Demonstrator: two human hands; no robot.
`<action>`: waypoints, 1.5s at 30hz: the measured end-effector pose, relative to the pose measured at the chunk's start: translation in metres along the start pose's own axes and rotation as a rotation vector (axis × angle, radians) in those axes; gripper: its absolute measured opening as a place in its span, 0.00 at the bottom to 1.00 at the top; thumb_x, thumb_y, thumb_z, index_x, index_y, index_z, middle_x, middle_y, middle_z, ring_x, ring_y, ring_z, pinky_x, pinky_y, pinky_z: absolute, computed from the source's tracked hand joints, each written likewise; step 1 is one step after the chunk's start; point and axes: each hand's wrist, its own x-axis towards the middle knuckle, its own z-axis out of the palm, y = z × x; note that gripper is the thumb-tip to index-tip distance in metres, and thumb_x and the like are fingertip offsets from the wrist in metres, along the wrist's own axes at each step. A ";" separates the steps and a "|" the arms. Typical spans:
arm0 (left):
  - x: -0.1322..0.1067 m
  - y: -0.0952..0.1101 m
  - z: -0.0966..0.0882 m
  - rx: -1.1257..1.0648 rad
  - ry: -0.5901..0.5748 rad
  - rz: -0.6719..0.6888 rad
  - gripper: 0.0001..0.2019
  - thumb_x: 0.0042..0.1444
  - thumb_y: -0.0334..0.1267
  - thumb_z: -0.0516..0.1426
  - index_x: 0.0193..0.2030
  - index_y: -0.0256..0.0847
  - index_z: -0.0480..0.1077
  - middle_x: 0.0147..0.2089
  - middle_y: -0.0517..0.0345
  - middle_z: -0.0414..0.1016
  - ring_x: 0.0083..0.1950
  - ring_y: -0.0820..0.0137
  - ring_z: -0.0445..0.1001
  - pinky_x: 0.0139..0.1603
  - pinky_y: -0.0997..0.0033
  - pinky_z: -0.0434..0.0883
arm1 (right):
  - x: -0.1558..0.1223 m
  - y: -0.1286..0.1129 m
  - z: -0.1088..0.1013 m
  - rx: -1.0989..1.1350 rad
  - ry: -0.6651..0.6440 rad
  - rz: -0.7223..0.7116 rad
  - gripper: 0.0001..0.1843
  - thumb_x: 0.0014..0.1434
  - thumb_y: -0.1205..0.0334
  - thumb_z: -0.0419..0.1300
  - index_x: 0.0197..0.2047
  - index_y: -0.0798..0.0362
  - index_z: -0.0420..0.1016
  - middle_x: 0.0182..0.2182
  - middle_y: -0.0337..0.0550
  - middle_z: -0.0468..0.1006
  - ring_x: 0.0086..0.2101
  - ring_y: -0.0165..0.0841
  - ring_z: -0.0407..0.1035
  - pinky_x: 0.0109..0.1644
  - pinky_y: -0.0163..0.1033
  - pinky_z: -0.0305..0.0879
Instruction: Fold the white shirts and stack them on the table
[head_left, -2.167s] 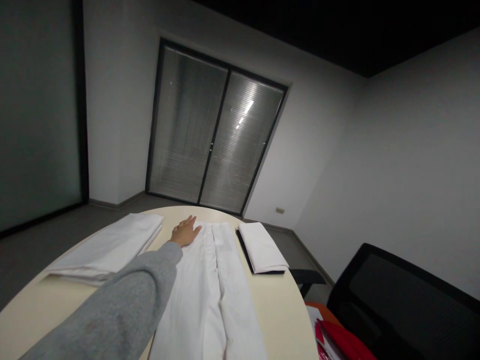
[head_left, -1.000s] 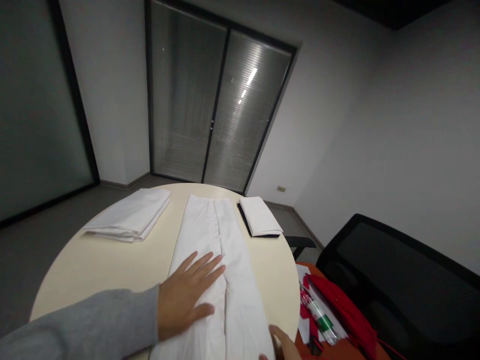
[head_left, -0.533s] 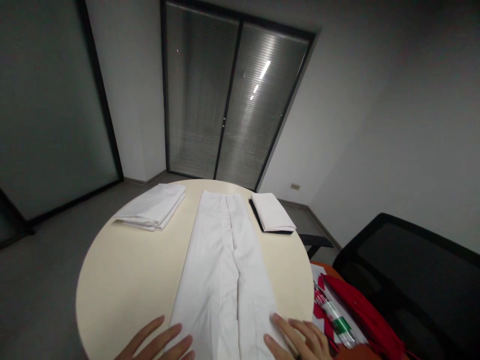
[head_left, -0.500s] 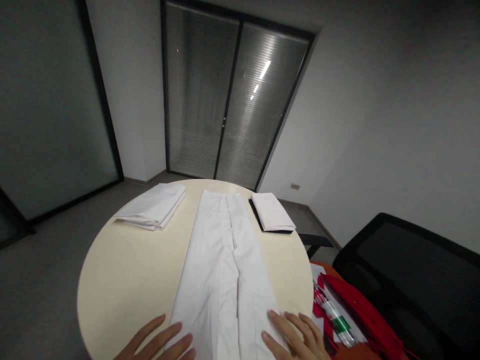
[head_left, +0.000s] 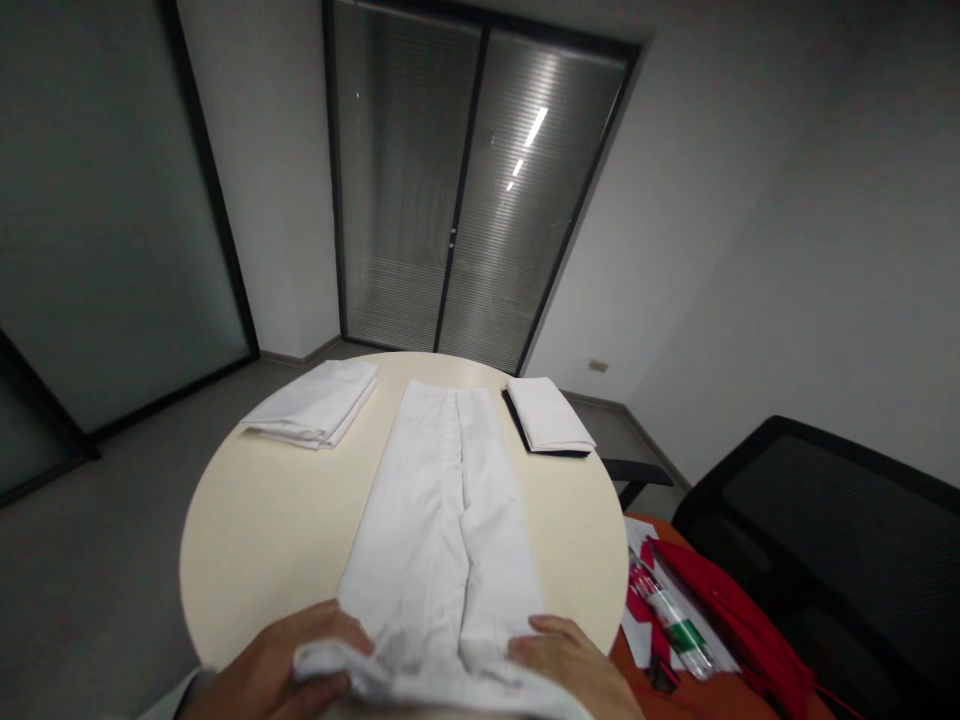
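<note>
A long white garment (head_left: 431,530) lies stretched lengthwise down the round table, with creases and an overlapping edge along its middle. My left hand (head_left: 277,665) grips its near left end, a raised fold of cloth between thumb and fingers. At the near right end, my right hand (head_left: 574,665) has its fingers over the top of the cloth, and its thumb is hidden. Between both hands the near edge is lifted and bunched, partly cut off by the bottom of the picture.
Folded white cloth (head_left: 315,403) lies on the table (head_left: 262,540) at the far left. A white folded piece (head_left: 547,415) rests on a black one at the far right. To the right stand a black chair (head_left: 817,520), a plastic bottle (head_left: 679,625) and a red bag (head_left: 742,615).
Both hands have gone from lying spread on the garment's near sides to holding its near end. That end is now raised and bunched. The view has shifted slightly.
</note>
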 end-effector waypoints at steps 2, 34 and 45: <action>0.034 0.012 -0.012 -0.246 0.099 -0.297 0.18 0.70 0.51 0.54 0.51 0.47 0.82 0.46 0.56 0.87 0.47 0.59 0.84 0.50 0.66 0.81 | 0.030 -0.010 -0.010 0.086 0.188 0.240 0.30 0.74 0.41 0.47 0.39 0.49 0.85 0.31 0.42 0.85 0.33 0.35 0.80 0.39 0.34 0.75; 0.067 -0.003 -0.006 -1.293 0.260 -0.647 0.46 0.50 0.41 0.74 0.74 0.42 0.62 0.70 0.40 0.71 0.70 0.46 0.70 0.69 0.51 0.69 | 0.091 0.020 -0.010 0.288 0.077 0.430 0.23 0.71 0.44 0.53 0.47 0.54 0.81 0.43 0.49 0.84 0.43 0.43 0.76 0.52 0.46 0.71; 0.061 -0.029 0.006 -0.959 0.361 -0.446 0.47 0.62 0.51 0.65 0.81 0.49 0.44 0.80 0.52 0.51 0.80 0.50 0.49 0.79 0.52 0.51 | 0.087 0.016 -0.002 0.241 -0.030 0.493 0.28 0.67 0.37 0.55 0.49 0.52 0.82 0.53 0.54 0.79 0.58 0.52 0.66 0.67 0.60 0.59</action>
